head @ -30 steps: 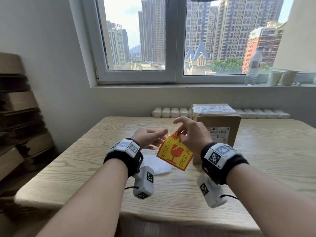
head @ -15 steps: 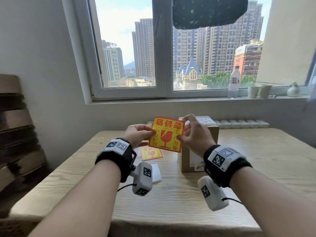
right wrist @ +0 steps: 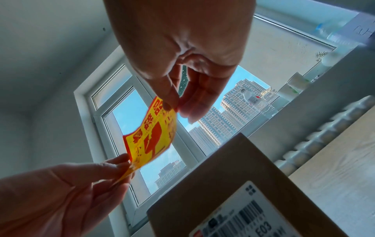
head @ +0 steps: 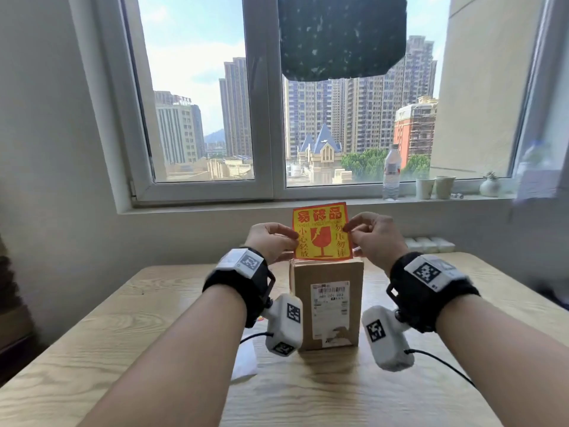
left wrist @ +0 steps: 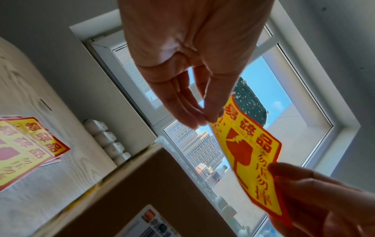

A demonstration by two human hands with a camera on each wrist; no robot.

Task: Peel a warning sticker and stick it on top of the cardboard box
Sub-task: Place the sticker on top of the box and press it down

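A yellow and red warning sticker [head: 321, 232] with a broken-glass picture is held upright just above the cardboard box [head: 328, 303], its lower edge near the box's top. My left hand [head: 272, 241] pinches its left edge and my right hand [head: 374, 238] pinches its right edge. In the left wrist view the left hand [left wrist: 194, 96] pinches one edge of the sticker [left wrist: 253, 154] above the box [left wrist: 146, 192]. The right wrist view has the sticker [right wrist: 152, 136] pinched under the right hand [right wrist: 176, 89], with the box [right wrist: 233, 184] below.
The box stands on a wooden table [head: 462, 380] and bears a white shipping label [head: 331, 306]. More warning stickers [left wrist: 26, 147] lie on the table left of the box. A white backing sheet [head: 244, 359] lies under my left wrist. A bottle [head: 391, 172] and cups stand on the windowsill.
Both hands have raised the sticker from low over the table to upright above the box and carried it rightward. The head view has tilted up toward the window.
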